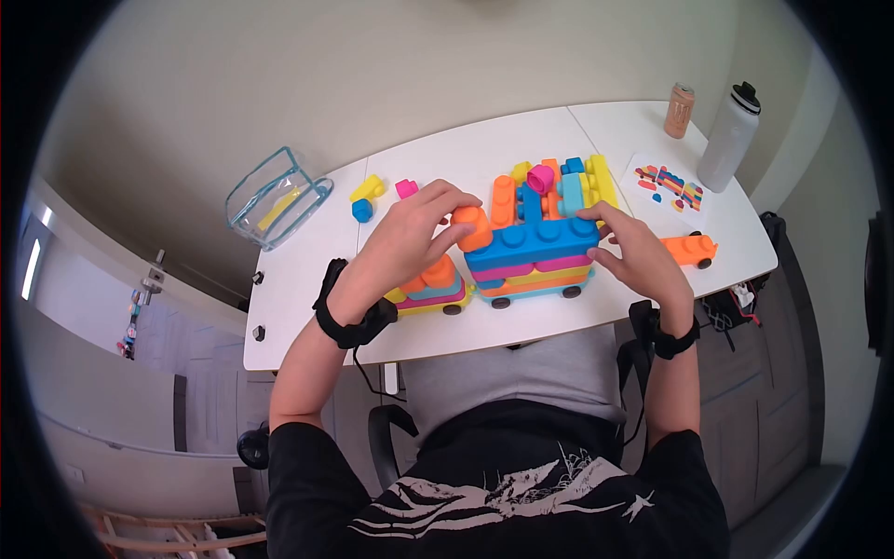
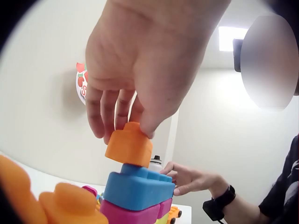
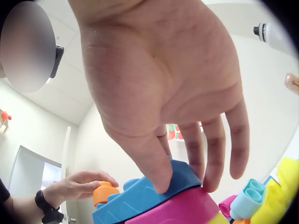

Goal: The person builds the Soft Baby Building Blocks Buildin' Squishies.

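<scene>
A long blue block (image 1: 531, 244) tops a wheeled stack of magenta, yellow and orange layers. My left hand (image 1: 410, 231) pinches an orange block (image 1: 472, 227) at the blue block's left end; in the left wrist view the orange block (image 2: 129, 145) sits tilted over the blue block's end (image 2: 135, 186), and whether it is pressed on fully I cannot tell. At the other end, my right hand (image 1: 643, 253) grips the blue block, thumb on the near side and fingers on the far side, as the right wrist view shows on the blue block (image 3: 140, 198).
A smaller wheeled stack (image 1: 433, 296) stands left of the large one, and an orange wheeled piece (image 1: 689, 250) lies right. Behind are loose blocks (image 1: 503, 200), a picture sheet (image 1: 669, 191), a can (image 1: 680, 112) and a bottle (image 1: 729, 144). A clear case (image 1: 279, 200) stands at left.
</scene>
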Available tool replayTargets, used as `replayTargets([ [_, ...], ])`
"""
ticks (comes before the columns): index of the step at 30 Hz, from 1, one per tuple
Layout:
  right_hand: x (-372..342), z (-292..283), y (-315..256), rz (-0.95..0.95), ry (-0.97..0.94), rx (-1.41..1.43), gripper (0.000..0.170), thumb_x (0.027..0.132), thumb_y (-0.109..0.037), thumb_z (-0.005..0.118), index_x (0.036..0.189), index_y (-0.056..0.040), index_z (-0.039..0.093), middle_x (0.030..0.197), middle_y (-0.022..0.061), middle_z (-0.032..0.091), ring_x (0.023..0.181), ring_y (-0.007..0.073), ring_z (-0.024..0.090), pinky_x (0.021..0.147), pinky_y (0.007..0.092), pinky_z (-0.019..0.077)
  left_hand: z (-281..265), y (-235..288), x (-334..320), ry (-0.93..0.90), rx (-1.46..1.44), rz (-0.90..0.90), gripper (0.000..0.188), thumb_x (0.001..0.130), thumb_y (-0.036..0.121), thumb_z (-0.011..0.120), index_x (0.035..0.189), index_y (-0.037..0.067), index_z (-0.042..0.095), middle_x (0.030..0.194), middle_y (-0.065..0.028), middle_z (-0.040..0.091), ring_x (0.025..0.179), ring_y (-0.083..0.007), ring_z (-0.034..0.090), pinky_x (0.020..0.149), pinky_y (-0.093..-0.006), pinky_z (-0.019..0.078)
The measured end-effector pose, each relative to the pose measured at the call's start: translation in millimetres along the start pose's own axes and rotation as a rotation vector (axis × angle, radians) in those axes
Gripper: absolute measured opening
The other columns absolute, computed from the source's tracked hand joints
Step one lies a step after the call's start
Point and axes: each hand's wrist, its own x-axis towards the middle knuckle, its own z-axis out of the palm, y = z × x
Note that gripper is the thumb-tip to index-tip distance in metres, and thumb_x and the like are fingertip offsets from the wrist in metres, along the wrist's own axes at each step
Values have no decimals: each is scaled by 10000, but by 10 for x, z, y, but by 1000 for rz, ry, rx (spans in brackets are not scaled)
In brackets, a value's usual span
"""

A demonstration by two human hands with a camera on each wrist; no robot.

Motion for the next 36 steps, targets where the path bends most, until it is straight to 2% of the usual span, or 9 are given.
replayTargets([
  [6, 3, 13, 10, 0, -2, 29, 468, 923, 21, 760, 1357, -57, 601, 1262, 139, 728, 1004, 308, 727, 915, 420, 582, 47, -33, -32, 17, -51, 34, 296, 983, 82, 752, 1278, 66, 722, 1199, -95, 711, 1021, -249, 697, 893, -349, 608],
  [8, 11, 14, 12, 15, -12, 28, 478, 934, 17, 762, 1372, -78, 594, 1232, 92, 726, 996, 253, 722, 922, 404, 584, 46, -24, -80, 34, -72, 40, 300, 983, 81, 753, 1282, 70, 724, 1206, -94, 711, 1015, -248, 697, 889, -350, 605],
  [12, 3, 23, -19, 27, -13, 10, 479, 935, 15, 762, 1375, -84, 599, 1214, 93, 720, 958, 245, 708, 916, 402, 581, 101, 69, -183, 57, -2, 33, 324, 964, 94, 770, 1286, 89, 729, 1193, -90, 705, 997, -270, 713, 864, -362, 600],
  [15, 8, 52, -13, -15, -4, -8, 480, 929, 30, 753, 1375, -60, 601, 1222, 140, 723, 921, 288, 697, 887, 413, 577, 223, 57, -201, 108, 47, 68, 336, 951, 100, 774, 1284, 97, 728, 1182, -89, 699, 968, -288, 722, 835, -370, 599],
  [22, 13, 73, 36, -2, 16, -19, 494, 916, 42, 759, 1373, -62, 603, 1134, 132, 726, 891, 245, 686, 885, 398, 587, 383, -58, -295, 227, -22, 69, 351, 974, 102, 737, 1324, 98, 706, 1213, -96, 700, 945, -313, 734, 814, -381, 609],
  [27, 14, 84, 54, 2, 13, -22, 485, 924, 33, 759, 1372, -49, 591, 1178, 119, 731, 887, 227, 691, 889, 401, 592, 277, 11, -542, 243, 33, -108, 479, 1007, 209, 726, 1458, 79, 630, 1368, -163, 668, 1171, -366, 685, 993, -418, 574],
  [30, 2, 101, 55, -19, 26, -35, 496, 926, 29, 759, 1383, -52, 587, 1189, 129, 727, 903, 242, 700, 894, 403, 593, 244, -351, -860, 163, 125, -174, 483, 1004, 250, 734, 1439, 68, 628, 1409, -187, 647, 1277, -373, 635, 1084, -435, 522],
  [33, 15, 145, -13, -41, 24, -43, 506, 925, 24, 762, 1392, -54, 583, 1198, 139, 722, 922, 259, 710, 899, 403, 593, 197, -523, -1073, -46, 160, -265, 446, 1001, 259, 743, 1389, 61, 647, 1410, -169, 658, 1291, -367, 631, 1098, -433, 511],
  [36, 20, 181, -23, -31, 6, -37, 567, 927, -24, 783, 1448, -76, 567, 1244, 155, 713, 1002, 287, 713, 923, 416, 589, 156, -555, -1145, -40, 122, -303, 406, 998, 257, 749, 1341, 58, 661, 1385, -152, 673, 1284, -370, 631, 1089, -430, 515],
])
